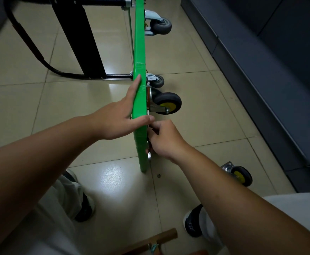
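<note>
Tipped on its long edge on the tiled floor [196, 100]: a green platform trolley [140, 52], black folding handle [77, 34] splayed left, mounted casters [167, 103] jutting right. Pressed flat against the deck's near end, the left hand [117, 122], fingers straight, thumb laid over the edge. Curled at the underside, the right hand [164, 140], pinching a small dark part [154, 129] (too small to identify) just above a bare mounting plate [149, 154]. Well apart on the tiles, a loose yellow-hubbed caster [239, 174]; beside the deck's corner, a tiny metal ring [158, 175].
</note>
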`<move>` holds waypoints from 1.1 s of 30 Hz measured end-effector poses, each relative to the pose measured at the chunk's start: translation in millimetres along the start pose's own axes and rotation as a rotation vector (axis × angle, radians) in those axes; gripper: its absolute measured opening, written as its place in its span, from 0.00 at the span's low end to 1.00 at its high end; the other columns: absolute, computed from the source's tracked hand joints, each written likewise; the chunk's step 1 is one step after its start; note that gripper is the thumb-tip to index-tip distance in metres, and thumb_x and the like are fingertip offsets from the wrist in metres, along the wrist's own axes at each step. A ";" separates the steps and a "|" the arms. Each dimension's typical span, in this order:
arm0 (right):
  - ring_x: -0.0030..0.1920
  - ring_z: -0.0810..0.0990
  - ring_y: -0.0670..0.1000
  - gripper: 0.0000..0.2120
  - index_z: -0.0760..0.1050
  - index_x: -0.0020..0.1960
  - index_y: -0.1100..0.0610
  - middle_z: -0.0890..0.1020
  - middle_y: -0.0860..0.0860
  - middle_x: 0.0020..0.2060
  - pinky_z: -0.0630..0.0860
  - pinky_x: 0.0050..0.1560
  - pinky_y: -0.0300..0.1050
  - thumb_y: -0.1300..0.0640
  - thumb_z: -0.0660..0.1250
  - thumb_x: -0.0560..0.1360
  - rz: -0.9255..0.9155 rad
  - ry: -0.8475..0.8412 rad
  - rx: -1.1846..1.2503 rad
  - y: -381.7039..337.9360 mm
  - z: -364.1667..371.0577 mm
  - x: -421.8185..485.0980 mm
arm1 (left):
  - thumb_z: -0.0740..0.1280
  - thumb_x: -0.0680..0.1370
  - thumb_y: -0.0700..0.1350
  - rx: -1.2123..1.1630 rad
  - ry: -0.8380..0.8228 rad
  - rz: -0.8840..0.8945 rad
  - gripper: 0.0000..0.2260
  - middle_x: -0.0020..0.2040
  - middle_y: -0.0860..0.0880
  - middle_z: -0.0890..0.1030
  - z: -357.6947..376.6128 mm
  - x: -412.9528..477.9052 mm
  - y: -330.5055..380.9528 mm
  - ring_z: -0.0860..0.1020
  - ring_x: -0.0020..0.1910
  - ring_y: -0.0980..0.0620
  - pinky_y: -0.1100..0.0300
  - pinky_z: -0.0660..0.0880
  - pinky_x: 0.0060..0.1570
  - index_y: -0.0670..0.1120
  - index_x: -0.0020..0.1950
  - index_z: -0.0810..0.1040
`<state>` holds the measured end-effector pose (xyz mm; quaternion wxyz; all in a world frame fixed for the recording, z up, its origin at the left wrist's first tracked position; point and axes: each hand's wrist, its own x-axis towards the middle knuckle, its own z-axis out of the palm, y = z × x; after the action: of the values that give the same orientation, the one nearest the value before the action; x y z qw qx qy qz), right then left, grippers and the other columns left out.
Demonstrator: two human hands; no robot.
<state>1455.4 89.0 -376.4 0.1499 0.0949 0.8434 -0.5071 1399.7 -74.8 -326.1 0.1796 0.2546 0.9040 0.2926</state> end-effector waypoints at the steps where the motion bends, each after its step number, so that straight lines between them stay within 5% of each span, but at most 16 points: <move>1: 0.46 0.85 0.54 0.10 0.82 0.57 0.49 0.85 0.50 0.45 0.83 0.51 0.60 0.52 0.62 0.83 -0.015 0.014 0.004 4.8 1.5 0.3 | 0.61 0.73 0.70 -0.001 -0.001 0.000 0.47 0.78 0.46 0.66 -0.2 -0.1 0.2 0.81 0.55 0.46 0.47 0.78 0.57 0.66 0.76 0.27; 7: 0.46 0.85 0.53 0.14 0.79 0.66 0.45 0.84 0.48 0.47 0.84 0.50 0.57 0.55 0.65 0.83 -0.057 0.033 0.111 37.4 9.6 13.0 | 0.61 0.73 0.70 -0.027 -0.018 0.021 0.46 0.78 0.46 0.65 -1.4 -0.2 -0.6 0.81 0.55 0.46 0.48 0.80 0.56 0.67 0.75 0.27; 12: 0.51 0.81 0.41 0.17 0.76 0.70 0.47 0.83 0.45 0.54 0.77 0.47 0.31 0.58 0.62 0.84 -0.156 0.108 0.050 58.0 10.7 25.7 | 0.61 0.73 0.70 -0.041 -0.032 0.035 0.47 0.78 0.47 0.66 -2.6 0.7 -1.7 0.81 0.55 0.48 0.49 0.80 0.56 0.66 0.75 0.26; 17: 0.52 0.81 0.50 0.11 0.79 0.62 0.53 0.83 0.51 0.52 0.80 0.54 0.49 0.58 0.62 0.83 -0.184 0.190 0.005 62.3 22.1 48.7 | 0.62 0.74 0.69 -0.030 -0.027 0.050 0.48 0.76 0.49 0.69 -1.7 1.7 -3.2 0.81 0.52 0.51 0.54 0.79 0.54 0.64 0.77 0.26; 23: 0.52 0.80 0.52 0.14 0.78 0.64 0.54 0.81 0.51 0.54 0.80 0.52 0.50 0.61 0.65 0.79 -0.199 0.214 -0.069 69.6 27.7 63.4 | 0.62 0.74 0.69 -0.026 -0.007 0.047 0.48 0.69 0.58 0.69 -2.2 1.3 -2.9 0.79 0.51 0.54 0.68 0.73 0.49 0.62 0.78 0.28; 25: 0.50 0.76 0.47 0.15 0.77 0.66 0.54 0.79 0.49 0.54 0.75 0.47 0.44 0.60 0.64 0.81 -0.259 0.260 -0.161 74.8 26.8 58.1 | 0.63 0.75 0.69 -0.016 -0.003 0.054 0.48 0.70 0.58 0.70 -1.5 1.7 -2.9 0.80 0.52 0.52 0.61 0.76 0.53 0.62 0.78 0.28; 28: 0.48 0.78 0.52 0.13 0.76 0.64 0.57 0.81 0.53 0.53 0.76 0.45 0.47 0.62 0.62 0.82 -0.298 0.328 -0.294 87.3 19.5 42.6 | 0.61 0.74 0.71 -0.008 -0.024 0.051 0.48 0.77 0.50 0.68 -1.6 2.0 -3.5 0.81 0.55 0.48 0.50 0.79 0.58 0.64 0.76 0.26; 33: 0.36 0.82 0.56 0.05 0.78 0.47 0.55 0.80 0.52 0.35 0.78 0.35 0.50 0.60 0.63 0.78 0.010 0.254 -0.261 82.3 -2.4 16.3 | 0.60 0.72 0.72 -0.010 -0.024 0.038 0.48 0.80 0.46 0.64 -2.1 -1.0 -0.4 0.81 0.56 0.47 0.48 0.80 0.57 0.66 0.75 0.26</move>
<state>1465.4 129.7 -449.0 0.0556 0.1420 0.9137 -0.3766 1399.4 -76.6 -324.6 0.1861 0.2741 0.8955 0.2972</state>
